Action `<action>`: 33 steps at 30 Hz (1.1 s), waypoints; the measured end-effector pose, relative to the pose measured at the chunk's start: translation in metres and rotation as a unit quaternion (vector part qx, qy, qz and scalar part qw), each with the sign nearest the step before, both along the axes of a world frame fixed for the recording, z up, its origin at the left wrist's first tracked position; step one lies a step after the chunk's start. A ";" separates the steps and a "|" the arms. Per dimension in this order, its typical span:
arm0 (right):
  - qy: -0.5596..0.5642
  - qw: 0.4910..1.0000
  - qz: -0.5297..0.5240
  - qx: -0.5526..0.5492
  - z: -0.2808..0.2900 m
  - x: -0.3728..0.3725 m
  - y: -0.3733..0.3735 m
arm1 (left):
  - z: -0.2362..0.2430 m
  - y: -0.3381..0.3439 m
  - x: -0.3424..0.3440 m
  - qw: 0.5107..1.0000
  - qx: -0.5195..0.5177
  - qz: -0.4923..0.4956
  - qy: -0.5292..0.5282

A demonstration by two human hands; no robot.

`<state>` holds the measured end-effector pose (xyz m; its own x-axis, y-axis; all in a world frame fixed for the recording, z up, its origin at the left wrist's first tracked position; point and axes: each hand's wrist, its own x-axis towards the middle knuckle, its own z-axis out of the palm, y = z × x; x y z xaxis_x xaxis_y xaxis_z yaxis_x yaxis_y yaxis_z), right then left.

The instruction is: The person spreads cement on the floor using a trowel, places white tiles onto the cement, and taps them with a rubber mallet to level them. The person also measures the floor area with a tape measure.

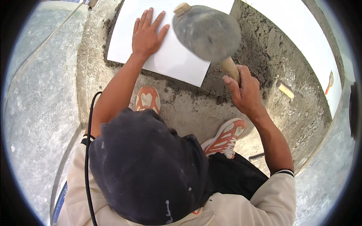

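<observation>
My left hand (148, 37) lies flat with spread fingers on a glossy white tile (169, 62). Grey mortar (256, 49) shows beneath and beside that tile. In my right hand (245, 90) is the wooden handle of a rubber mallet (207, 33), my fingers wrapped round it. The mallet's dark grey head is raised over the tile's right part and slightly smeared by motion; the handle's end pokes out past it. Whether the head touches the tile, I cannot tell.
More white tiles (301, 28) run along the right, with a small orange-handled tool (329, 83) on them. A short pale wooden piece (285, 90) lies on the rough floor. A string (45, 41) stretches by the left wall. My shoes (225, 137) stand close below the tile.
</observation>
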<state>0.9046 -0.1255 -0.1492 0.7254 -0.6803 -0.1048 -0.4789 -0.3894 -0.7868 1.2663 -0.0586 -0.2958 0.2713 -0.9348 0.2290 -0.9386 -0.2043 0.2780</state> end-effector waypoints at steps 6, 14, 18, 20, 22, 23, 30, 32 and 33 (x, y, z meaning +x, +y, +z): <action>0.148 0.987 0.063 -0.002 -0.054 -0.013 0.000 | 0.004 -0.008 -0.011 0.992 0.041 0.014 -0.120; 0.101 0.994 -0.013 0.032 -0.033 -0.001 0.002 | -0.002 0.006 0.001 0.995 0.027 -0.014 -0.096; 0.187 0.982 0.003 0.011 -0.055 -0.072 0.006 | 0.023 0.066 0.004 0.998 0.041 -0.044 0.031; 0.158 0.987 0.036 -0.025 -0.072 -0.122 0.009 | 0.041 0.104 0.003 0.997 -0.012 0.031 0.075; 0.185 0.976 0.068 -0.091 -0.080 -0.155 0.013 | 0.063 0.141 0.003 0.965 -0.030 0.175 0.193; 0.222 0.970 0.058 -0.085 -0.085 -0.170 0.016 | 0.064 0.158 0.009 0.956 -0.065 0.227 0.174; 0.226 0.973 0.020 -0.044 -0.075 -0.176 0.030 | 0.078 0.214 0.024 0.862 -0.241 0.376 0.240; 0.220 0.975 0.006 -0.037 -0.062 -0.179 0.026 | 0.085 0.210 0.016 0.859 -0.212 0.394 0.251; 0.186 0.982 0.004 -0.038 -0.052 -0.172 0.027 | 0.082 0.213 0.014 0.857 -0.214 0.395 0.252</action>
